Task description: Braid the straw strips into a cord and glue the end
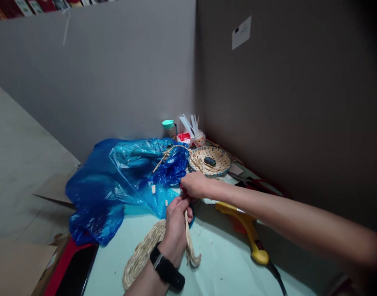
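My left hand (176, 224), with a black watch on its wrist, is closed around a pale strip of plant fibre, like raffia (190, 242). The strip's lower end hangs out below my fingers and curls on the table. Just beyond, my right hand (193, 185) is closed on a small red object (183, 189), mostly hidden by the fingers, so its kind does not show. The two hands nearly touch. A coiled braid (143, 257) of the same pale fibre lies beside and partly behind my left forearm. Small pale scraps (153, 189) rest on the blue plastic bag (114, 185).
A woven basket (214, 170) holding a dark thread spool (210, 161) stands beyond my right hand. Behind it are a cup of white sticks (199, 139) and a jar with a teal lid (168, 125). A yellow glue gun (253, 238) lies right, below my forearm. Partition walls (139, 82) enclose the back.
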Available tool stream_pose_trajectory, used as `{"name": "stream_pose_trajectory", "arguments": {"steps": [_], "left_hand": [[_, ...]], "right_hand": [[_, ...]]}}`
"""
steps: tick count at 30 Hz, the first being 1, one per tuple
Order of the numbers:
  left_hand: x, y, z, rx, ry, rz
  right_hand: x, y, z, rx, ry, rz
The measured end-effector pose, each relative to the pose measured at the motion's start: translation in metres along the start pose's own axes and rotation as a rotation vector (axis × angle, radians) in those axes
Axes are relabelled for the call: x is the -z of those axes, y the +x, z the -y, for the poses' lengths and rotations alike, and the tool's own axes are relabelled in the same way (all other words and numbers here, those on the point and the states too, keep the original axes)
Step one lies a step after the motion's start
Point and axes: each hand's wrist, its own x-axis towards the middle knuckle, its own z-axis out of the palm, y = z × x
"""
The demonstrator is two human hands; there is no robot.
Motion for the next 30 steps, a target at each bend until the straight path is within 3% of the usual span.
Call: {"name": "stream_pose_trajectory", "arguments": {"steps": [5, 10, 14, 22, 26, 30], "left_hand": [[0.0, -0.001, -0.003, 0.044, -0.065, -0.009], [0.002, 0.0, -0.006, 0.079, -0.122, -0.003], [0.004, 0.003, -0.007, 0.116, -0.133, 0.033], [0.009, 0.009, -0.002, 0.172, -0.078, 0.064], [0.01, 0.011, 0.0, 0.177, -0.073, 0.062], [0.011, 0.013, 0.002, 0.189, -0.089, 0.062]], "right_hand": [[0.0, -0.016, -0.009, 0.047, 0.091, -0.113], [0.0, -0.054, -0.02, 0.038, 0.24, -0.327], [-0.011, -0.075, -0.024, 0.034, 0.431, -0.322], [-0.032, -0.048, -0.005, -0.05, 0.973, -0.273], [-0.036, -0.043, 0.002, -0.057, 1.055, -0.296], [-0.032, -0.042, -0.003, 0.043, 0.979, -0.26]]}}
